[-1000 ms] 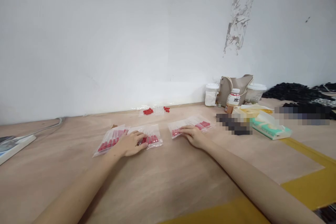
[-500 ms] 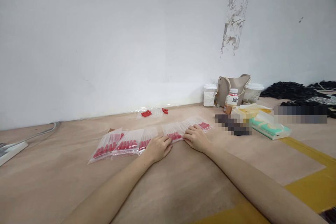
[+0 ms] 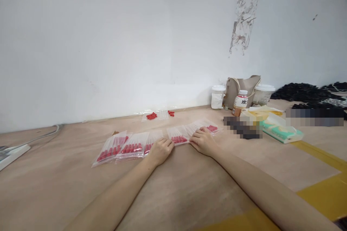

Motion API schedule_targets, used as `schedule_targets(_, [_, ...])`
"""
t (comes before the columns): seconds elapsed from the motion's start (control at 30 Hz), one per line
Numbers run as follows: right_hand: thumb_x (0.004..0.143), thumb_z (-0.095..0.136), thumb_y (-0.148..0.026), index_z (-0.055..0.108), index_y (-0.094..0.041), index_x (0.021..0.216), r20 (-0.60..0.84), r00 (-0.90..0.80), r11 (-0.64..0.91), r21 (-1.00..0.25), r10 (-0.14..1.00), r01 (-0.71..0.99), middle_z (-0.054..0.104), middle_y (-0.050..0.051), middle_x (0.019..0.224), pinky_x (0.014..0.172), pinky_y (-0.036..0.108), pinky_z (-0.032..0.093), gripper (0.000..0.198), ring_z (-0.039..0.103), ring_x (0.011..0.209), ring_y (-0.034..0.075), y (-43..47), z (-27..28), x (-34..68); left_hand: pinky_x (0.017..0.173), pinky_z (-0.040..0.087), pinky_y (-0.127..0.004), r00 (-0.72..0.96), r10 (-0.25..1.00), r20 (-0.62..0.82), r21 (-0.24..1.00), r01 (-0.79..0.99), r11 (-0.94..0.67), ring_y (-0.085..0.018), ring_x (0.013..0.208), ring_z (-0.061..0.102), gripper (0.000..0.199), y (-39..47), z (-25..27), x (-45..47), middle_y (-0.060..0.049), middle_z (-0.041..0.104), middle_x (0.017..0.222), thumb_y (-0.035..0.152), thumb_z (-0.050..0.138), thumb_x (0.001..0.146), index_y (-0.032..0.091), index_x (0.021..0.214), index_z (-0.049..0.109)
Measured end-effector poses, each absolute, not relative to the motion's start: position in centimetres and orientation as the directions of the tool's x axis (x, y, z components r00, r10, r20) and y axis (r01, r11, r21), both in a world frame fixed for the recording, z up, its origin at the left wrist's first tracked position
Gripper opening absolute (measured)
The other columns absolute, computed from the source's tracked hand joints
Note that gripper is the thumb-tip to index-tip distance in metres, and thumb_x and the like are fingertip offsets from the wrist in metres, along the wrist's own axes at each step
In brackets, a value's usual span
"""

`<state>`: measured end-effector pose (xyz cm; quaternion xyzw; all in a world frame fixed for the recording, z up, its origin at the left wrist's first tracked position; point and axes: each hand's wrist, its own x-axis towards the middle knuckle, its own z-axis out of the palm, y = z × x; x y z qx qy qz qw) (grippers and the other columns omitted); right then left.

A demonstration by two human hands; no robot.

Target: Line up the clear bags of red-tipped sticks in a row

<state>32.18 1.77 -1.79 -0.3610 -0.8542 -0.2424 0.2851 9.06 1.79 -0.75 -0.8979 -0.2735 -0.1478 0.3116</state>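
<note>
Several clear plastic bags holding red, rod-like pieces lie in a row across the table. My left hand (image 3: 162, 150) has its fingers bent together at the lower left corner of the middle plastic bag (image 3: 176, 133), partly covering the bag (image 3: 155, 136) beside it. At that middle bag's lower right corner, my right hand (image 3: 202, 141) is closed, its fingers also lying over the bag (image 3: 195, 127) to the right. The fingertips of both hands are partly hidden. Further left lie two more filled bags, one (image 3: 132, 144) overlapping the other (image 3: 110, 148).
Against the wall lies another bag with loose red pieces (image 3: 151, 116). To the right stand a lidded cup (image 3: 217, 97), a drink bottle (image 3: 240, 104), a grey bag (image 3: 230, 90) and a green tissue pack (image 3: 282, 131). A cable (image 3: 45, 136) runs along the left.
My left hand has shifted slightly left and its fingers have drawn in more. My right hand stays at the bag's edge. The view has moved a little.
</note>
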Motion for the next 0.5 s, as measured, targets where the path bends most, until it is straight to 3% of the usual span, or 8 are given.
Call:
schedule_targets(0.17, [0.082, 0.043, -0.021, 0.059, -0.018, 0.066, 0.639, -0.628, 0.584, 0.325, 0.444, 0.744, 0.058, 0.002, 0.064, 0.073, 0.031, 0.025, 0.023, 0.046, 0.069, 0.013, 1.63, -1.46, 32.24, 0.066, 0.041, -0.029, 0.799, 0.405, 0.444, -0.487, 0.595, -0.639, -0.015, 0.063, 0.052, 0.023, 1.75, -0.83, 8.67, -0.004, 0.054, 0.065, 0.008, 0.037, 0.085, 0.014, 0.068, 0.052])
schedule_targets(0.5, [0.082, 0.042, -0.017, 0.057, -0.018, 0.063, 0.610, -0.650, 0.577, 0.354, 0.454, 0.736, 0.058, 0.002, 0.064, 0.074, 0.033, 0.025, 0.023, 0.046, 0.070, 0.013, 1.50, -1.16, 32.11, 0.064, 0.039, -0.030, 0.790, 0.416, 0.450, -0.423, 0.599, -0.680, -0.015, 0.060, 0.051, 0.029, 2.08, -0.94, 8.85, -0.004, 0.053, 0.061, 0.008, 0.033, 0.086, 0.015, 0.065, 0.052])
